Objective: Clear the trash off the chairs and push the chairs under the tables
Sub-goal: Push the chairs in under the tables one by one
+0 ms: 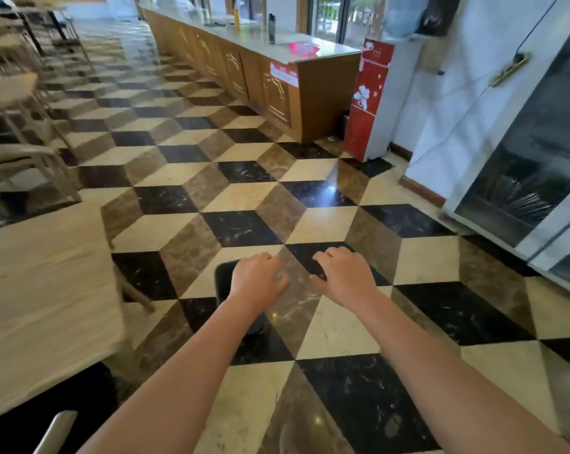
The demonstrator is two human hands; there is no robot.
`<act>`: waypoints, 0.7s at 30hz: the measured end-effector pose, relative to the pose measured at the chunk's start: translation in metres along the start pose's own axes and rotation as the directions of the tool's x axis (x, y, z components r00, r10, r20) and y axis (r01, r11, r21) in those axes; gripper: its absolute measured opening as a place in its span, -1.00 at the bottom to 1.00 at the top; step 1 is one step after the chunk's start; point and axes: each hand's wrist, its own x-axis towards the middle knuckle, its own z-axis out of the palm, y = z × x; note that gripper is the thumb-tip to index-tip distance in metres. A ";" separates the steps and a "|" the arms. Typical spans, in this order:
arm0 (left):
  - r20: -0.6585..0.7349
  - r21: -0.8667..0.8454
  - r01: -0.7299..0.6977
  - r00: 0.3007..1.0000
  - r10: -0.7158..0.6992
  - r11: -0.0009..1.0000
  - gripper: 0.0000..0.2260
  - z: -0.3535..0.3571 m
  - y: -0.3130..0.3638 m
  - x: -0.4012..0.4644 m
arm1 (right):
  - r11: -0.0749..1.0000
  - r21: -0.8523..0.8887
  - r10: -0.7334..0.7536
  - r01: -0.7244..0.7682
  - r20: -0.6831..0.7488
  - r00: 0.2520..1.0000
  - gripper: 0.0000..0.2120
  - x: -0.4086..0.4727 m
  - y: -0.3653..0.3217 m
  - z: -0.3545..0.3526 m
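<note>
Patterned marble floor point(326, 329) bears chairs point(21, 165) and counter point(277, 83).

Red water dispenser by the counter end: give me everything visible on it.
The tall red box-shaped water dispenser stands upright on the patterned tile floor, close beside the end of the long wooden counter and against the white wall. Its red front carries a white flower-like graphic and a small label near the top; its side panel looks white. A bluish bottle, blurred, appears above it. Neither hand is near it.
</note>
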 end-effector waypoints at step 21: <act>0.021 0.048 0.084 0.996 -0.085 0.995 -0.67 0.052 0.004 0.386 | 0.995 0.064 -0.072 0.071 0.021 0.997 -0.62 0.330 0.218 0.029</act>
